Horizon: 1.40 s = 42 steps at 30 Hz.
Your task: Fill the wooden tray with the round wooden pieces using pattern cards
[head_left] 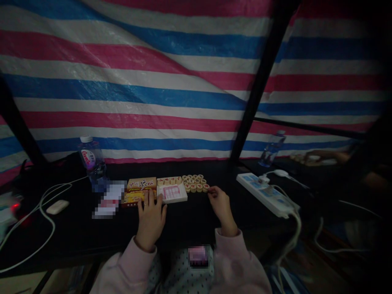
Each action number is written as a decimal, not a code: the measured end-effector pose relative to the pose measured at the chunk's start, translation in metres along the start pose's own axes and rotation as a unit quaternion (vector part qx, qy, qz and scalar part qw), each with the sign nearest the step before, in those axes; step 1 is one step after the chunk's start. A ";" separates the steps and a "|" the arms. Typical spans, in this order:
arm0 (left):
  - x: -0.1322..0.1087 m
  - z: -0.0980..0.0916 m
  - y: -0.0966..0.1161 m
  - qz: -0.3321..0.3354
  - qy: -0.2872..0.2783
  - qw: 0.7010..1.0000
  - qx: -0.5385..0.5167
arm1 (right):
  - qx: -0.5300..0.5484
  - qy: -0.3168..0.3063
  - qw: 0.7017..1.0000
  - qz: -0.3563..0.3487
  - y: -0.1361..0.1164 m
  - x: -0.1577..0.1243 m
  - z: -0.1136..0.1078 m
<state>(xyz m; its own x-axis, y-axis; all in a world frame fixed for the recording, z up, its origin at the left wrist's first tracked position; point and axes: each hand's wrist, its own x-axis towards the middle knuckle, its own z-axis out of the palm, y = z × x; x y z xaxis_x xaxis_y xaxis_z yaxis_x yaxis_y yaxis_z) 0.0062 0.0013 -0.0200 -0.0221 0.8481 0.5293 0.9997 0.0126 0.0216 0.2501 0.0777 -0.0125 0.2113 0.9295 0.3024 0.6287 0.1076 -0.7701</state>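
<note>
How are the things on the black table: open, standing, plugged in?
Brown-and-yellow printed cardboard box: lying flat.
Pale round pieces with coloured markings: in rows, marked sides up.
White rectangular tray: open, more pieces inside.
Purple-labelled clear plastic bottle: upright, capped.
Clear plastic bottle further right: upright, capped.
White-and-blue power strip: plugs inserted.
Left bare hand: spread over the box.
Right bare hand: bent beside the pieces; grip unclear.

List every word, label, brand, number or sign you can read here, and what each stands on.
"Ganten", probably: label on the left bottle; last letters blurred.
"Chinese chess", probably: yellow-brown box; its large dark characters are too blurred.
Too small to read: red and dark characters on the round pieces.
Too blurred to read: pixelated paper, right bottle, power strip.
No number is readable.
</note>
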 end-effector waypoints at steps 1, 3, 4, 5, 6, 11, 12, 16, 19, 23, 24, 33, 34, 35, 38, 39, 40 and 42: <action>0.000 0.001 0.000 0.001 0.002 1.000 0.000 | -0.013 0.007 1.000 0.006 -0.001 -0.001 -0.001; 0.000 0.002 0.000 0.003 0.005 1.000 -0.002 | -0.046 0.033 0.998 0.011 -0.010 -0.001 -0.005; 0.000 0.002 0.000 0.003 0.007 1.000 -0.003 | -0.065 0.044 0.997 0.001 -0.019 -0.001 -0.007; 0.000 0.003 0.000 0.003 0.008 1.000 -0.006 | -0.083 0.049 0.995 -0.016 -0.031 0.000 -0.010; 0.000 0.003 0.000 0.002 0.009 1.000 -0.008 | -0.100 0.042 0.993 -0.045 -0.045 0.002 -0.012; 0.000 0.002 0.001 -0.007 0.013 1.000 -0.018 | -0.174 -0.102 0.956 -0.214 -0.122 0.023 0.002; 0.000 0.002 0.002 -0.007 0.013 1.000 -0.020 | -0.211 -0.124 0.939 -0.240 -0.131 0.029 0.010; 0.000 0.001 0.002 -0.010 0.005 1.000 -0.029 | -0.324 -0.211 0.876 -0.289 -0.137 0.056 0.044; 0.001 0.002 0.002 -0.012 -0.001 0.999 -0.034 | -0.342 -0.264 0.857 -0.282 -0.125 0.071 0.055; 0.001 0.001 0.002 -0.012 0.001 0.999 -0.032 | -0.361 -0.283 0.848 -0.266 -0.116 0.077 0.056; 0.000 0.001 0.002 -0.012 0.003 0.999 -0.031 | -0.366 -0.283 0.846 -0.264 -0.114 0.077 0.056; 0.000 -0.001 0.002 -0.013 -0.001 0.999 -0.035 | -0.362 -0.245 0.856 -0.277 -0.104 0.079 0.060; 0.000 -0.001 0.002 -0.013 0.000 0.999 -0.035 | -0.360 -0.246 0.856 -0.276 -0.104 0.079 0.060; 0.000 -0.001 0.002 -0.013 0.001 0.999 -0.035 | -0.359 -0.249 0.856 -0.275 -0.103 0.079 0.060; 0.000 -0.001 0.002 -0.012 0.001 0.999 -0.034 | -0.362 -0.258 0.853 -0.274 -0.104 0.078 0.060; 0.000 -0.001 0.002 -0.011 0.001 0.999 -0.032 | -0.364 -0.260 0.851 -0.276 -0.104 0.078 0.060; 0.000 -0.002 0.002 -0.010 0.001 0.999 -0.030 | -0.365 -0.262 0.849 -0.279 -0.105 0.078 0.060; 0.000 -0.002 0.002 -0.009 -0.001 1.000 -0.026 | -0.365 -0.266 0.847 -0.282 -0.104 0.077 0.061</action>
<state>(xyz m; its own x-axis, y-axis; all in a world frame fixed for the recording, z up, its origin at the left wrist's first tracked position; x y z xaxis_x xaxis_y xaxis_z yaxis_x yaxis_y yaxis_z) 0.0085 0.0004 -0.0182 -0.0407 0.8486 0.5275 0.9971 0.0007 0.0757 0.1553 0.1596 0.0570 -0.5202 0.8518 0.0617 0.8539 0.5199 0.0230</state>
